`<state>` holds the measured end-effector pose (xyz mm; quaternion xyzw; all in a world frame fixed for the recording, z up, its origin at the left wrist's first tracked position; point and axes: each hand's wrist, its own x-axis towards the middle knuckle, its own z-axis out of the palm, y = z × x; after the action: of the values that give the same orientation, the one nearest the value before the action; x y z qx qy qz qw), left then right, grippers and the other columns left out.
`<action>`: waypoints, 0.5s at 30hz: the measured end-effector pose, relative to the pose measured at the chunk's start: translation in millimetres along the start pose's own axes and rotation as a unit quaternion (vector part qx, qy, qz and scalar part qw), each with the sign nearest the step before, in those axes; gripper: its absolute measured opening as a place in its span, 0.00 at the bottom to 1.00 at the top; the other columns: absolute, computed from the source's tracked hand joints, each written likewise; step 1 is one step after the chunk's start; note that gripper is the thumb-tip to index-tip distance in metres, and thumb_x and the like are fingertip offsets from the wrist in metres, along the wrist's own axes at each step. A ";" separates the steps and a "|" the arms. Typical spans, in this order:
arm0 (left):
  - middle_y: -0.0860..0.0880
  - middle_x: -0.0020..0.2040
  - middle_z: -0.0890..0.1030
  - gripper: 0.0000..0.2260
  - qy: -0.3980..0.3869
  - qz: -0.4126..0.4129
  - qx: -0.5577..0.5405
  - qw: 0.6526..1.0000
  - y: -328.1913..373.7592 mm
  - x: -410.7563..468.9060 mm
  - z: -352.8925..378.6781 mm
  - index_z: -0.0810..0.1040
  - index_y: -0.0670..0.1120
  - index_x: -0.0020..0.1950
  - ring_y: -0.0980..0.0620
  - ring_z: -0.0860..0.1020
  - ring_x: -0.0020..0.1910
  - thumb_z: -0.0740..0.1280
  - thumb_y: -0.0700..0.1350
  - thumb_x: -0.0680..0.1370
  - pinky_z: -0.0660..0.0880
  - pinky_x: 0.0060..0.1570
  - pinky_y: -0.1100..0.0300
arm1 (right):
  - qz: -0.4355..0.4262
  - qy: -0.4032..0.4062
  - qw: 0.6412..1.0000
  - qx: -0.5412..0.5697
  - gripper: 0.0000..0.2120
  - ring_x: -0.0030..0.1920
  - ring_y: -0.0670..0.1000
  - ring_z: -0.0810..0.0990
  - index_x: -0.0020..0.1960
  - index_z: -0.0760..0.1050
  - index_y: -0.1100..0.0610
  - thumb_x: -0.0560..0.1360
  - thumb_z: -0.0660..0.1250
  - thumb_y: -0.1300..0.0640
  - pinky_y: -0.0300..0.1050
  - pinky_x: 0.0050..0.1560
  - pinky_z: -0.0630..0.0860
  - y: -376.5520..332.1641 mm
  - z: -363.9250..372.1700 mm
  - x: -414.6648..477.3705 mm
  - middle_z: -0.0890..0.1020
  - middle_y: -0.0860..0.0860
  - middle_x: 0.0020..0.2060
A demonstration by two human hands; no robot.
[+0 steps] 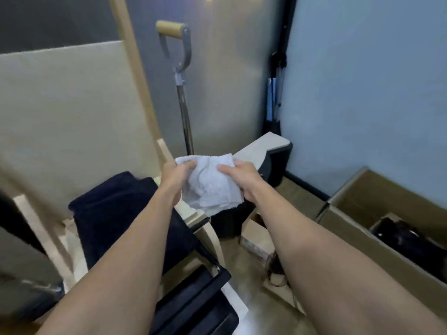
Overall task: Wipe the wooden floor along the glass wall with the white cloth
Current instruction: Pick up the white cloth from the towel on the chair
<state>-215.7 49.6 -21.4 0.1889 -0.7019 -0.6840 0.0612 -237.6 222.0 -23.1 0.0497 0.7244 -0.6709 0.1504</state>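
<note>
As the cloth [210, 187] hangs crumpled in mid-air, the left hand [177, 176] curls its fingers [187, 165] round one edge and the right hand [239, 177] pinches the other between closed fingers [225, 168]. The floor [303, 197] lies well below the fingers, with a shovel [180, 76] beyond them.
</note>
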 end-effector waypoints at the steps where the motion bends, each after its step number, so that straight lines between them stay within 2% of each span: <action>1: 0.52 0.36 0.85 0.03 -0.021 0.021 -0.002 1.000 7.7 -9.8 21.7 0.83 0.48 0.39 0.53 0.83 0.38 0.70 0.43 0.71 0.77 0.35 0.62 | -0.011 0.035 0.999 0.022 0.11 0.49 0.56 0.84 0.52 0.80 0.59 0.72 0.72 0.56 0.58 0.54 0.80 -1.3 -22.8 -12.8 0.84 0.56 0.49; 4: 0.59 0.33 0.83 0.10 -0.082 0.085 0.011 0.993 27.5 -45.4 93.7 0.83 0.53 0.34 0.61 0.80 0.34 0.68 0.42 0.75 0.74 0.31 0.71 | -0.038 0.117 0.990 0.064 0.03 0.48 0.57 0.84 0.46 0.79 0.57 0.72 0.69 0.61 0.57 0.54 0.80 -7.1 -95.0 -59.5 0.84 0.57 0.48; 6: 0.61 0.34 0.83 0.11 -0.124 0.138 0.038 0.982 40.3 -74.0 146.5 0.83 0.54 0.36 0.64 0.78 0.35 0.66 0.44 0.76 0.74 0.33 0.73 | -0.062 0.172 0.981 0.058 0.04 0.49 0.57 0.83 0.48 0.78 0.58 0.73 0.68 0.60 0.59 0.55 0.79 -9.0 -145.9 -95.4 0.84 0.58 0.49; 9: 0.51 0.45 0.84 0.09 -0.159 0.234 0.109 0.953 55.9 -129.9 229.1 0.83 0.49 0.46 0.52 0.80 0.47 0.64 0.48 0.78 0.75 0.47 0.61 | -0.098 0.269 0.957 0.037 0.10 0.52 0.58 0.82 0.52 0.76 0.60 0.74 0.68 0.56 0.61 0.56 0.77 -4.6 -223.4 -159.3 0.83 0.58 0.51; 12: 0.44 0.43 0.82 0.13 -0.183 0.331 0.152 0.913 60.2 -199.0 309.7 0.77 0.46 0.40 0.47 0.78 0.45 0.62 0.51 0.79 0.67 0.41 0.59 | -0.134 0.349 0.926 0.045 0.06 0.51 0.58 0.83 0.49 0.77 0.57 0.75 0.68 0.56 0.61 0.56 0.78 10.5 -303.5 -230.3 0.83 0.58 0.50; 15: 0.47 0.38 0.79 0.13 -0.205 0.311 0.128 0.919 55.3 -281.5 388.8 0.77 0.45 0.39 0.50 0.75 0.42 0.64 0.52 0.78 0.64 0.38 0.62 | -0.153 0.413 0.896 0.051 0.04 0.50 0.57 0.83 0.48 0.78 0.56 0.76 0.68 0.56 0.58 0.53 0.78 31.2 -377.7 -302.6 0.84 0.57 0.49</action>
<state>-100.3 511.7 59.4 -0.1776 -0.8043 -0.5580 0.1008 1.2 637.1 53.7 0.2186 0.6845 -0.6411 -0.2696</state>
